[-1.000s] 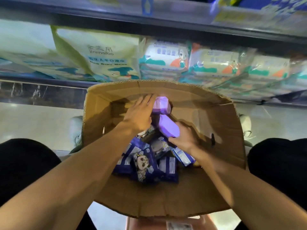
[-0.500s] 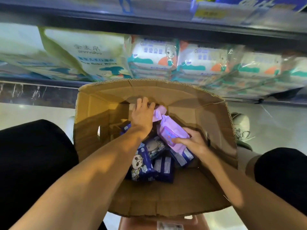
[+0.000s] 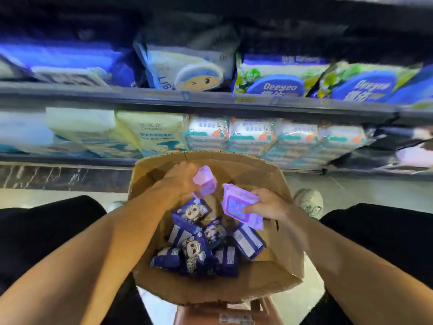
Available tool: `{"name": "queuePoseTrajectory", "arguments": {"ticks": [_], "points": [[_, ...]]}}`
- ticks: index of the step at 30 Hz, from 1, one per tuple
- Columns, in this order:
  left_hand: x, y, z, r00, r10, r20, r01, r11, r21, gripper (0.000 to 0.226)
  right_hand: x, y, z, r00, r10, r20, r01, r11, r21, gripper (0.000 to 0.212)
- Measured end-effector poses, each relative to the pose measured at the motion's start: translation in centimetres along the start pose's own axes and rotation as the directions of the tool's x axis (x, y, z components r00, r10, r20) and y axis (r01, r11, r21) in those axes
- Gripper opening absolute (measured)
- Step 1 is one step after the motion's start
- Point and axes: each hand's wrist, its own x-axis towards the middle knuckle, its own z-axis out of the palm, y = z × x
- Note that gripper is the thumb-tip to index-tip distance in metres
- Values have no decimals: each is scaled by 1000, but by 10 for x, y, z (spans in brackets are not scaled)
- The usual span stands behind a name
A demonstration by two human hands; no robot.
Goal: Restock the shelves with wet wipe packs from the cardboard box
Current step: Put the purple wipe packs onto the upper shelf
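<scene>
An open cardboard box (image 3: 290,259) stands on the floor between my knees. Several dark blue wet wipe packs (image 3: 199,252) with a cartoon face lie loose at its bottom. My left hand (image 3: 178,181) grips a purple wet wipe pack (image 3: 206,181) near the box's far wall. My right hand (image 3: 267,205) holds a second purple pack (image 3: 239,207) by its right edge, lifted above the blue packs. Behind the box runs the lower shelf (image 3: 70,158) stocked with wipes, and an upper shelf (image 3: 140,97) above it.
White and teal wipe packs (image 3: 253,134) and pale yellow bags (image 3: 150,134) fill the lower shelf. Blue and green Deeyeo bags (image 3: 278,78) sit on the upper shelf. My dark-clad knees (image 3: 46,231) flank the box, and a light shoe (image 3: 309,202) shows at right.
Both hands have lifted their purple packs up from the box's bottom and apart from each other. My view has tilted up, showing the upper shelf.
</scene>
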Motion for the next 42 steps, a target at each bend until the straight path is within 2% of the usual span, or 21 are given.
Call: {"name": "queuePoseTrajectory", "arguments": {"ticks": [1,2,6,10,12,15,21,23,26,28,31,38,42], "points": [[-9,5,-15,999,33,-8,-33,999,-12,54,-7,-9,-9,999,-46,-21,45,998,-43,57],[-19,9,-29,997,71,-24,-72,997,-27,54,-15,-18,-18,994,-96,-44,92,991,-94,61],[-57,19,-79,977,182,-115,-189,980,-55,59,-66,-59,-61,955,-274,-114,246,945,-215,48],[-87,18,-112,941,206,-269,-258,950,-175,69,-119,-80,-106,899,-386,-206,337,912,-235,50],[-99,21,-125,907,228,-353,-327,911,-252,66,-147,-90,-130,860,-434,-269,390,899,-200,47],[-117,37,-146,841,267,-471,-435,851,-295,50,-182,-107,-160,806,-483,-342,464,874,-141,42],[-156,84,-199,735,270,-622,-611,660,-436,46,-264,-135,-206,677,-614,-406,610,777,-157,42],[-166,96,-214,706,268,-656,-655,600,-459,47,-286,-140,-218,622,-651,-435,651,739,-176,43],[-181,117,-237,627,272,-730,-729,536,-426,54,-312,-147,-235,539,-686,-489,694,690,-204,47],[-191,132,-252,578,272,-770,-768,500,-400,51,-328,-151,-246,480,-701,-528,717,660,-223,51],[-206,155,-271,517,272,-811,-815,446,-370,51,-354,-163,-261,355,-740,-571,737,597,-316,49],[-232,204,-335,342,234,-910,-888,396,-232,49,-409,-201,-314,98,-789,-606,746,461,-480,49],[-237,222,-359,297,234,-926,-899,397,-188,48,-420,-223,-356,-65,-767,-638,677,436,-593,50]]}}
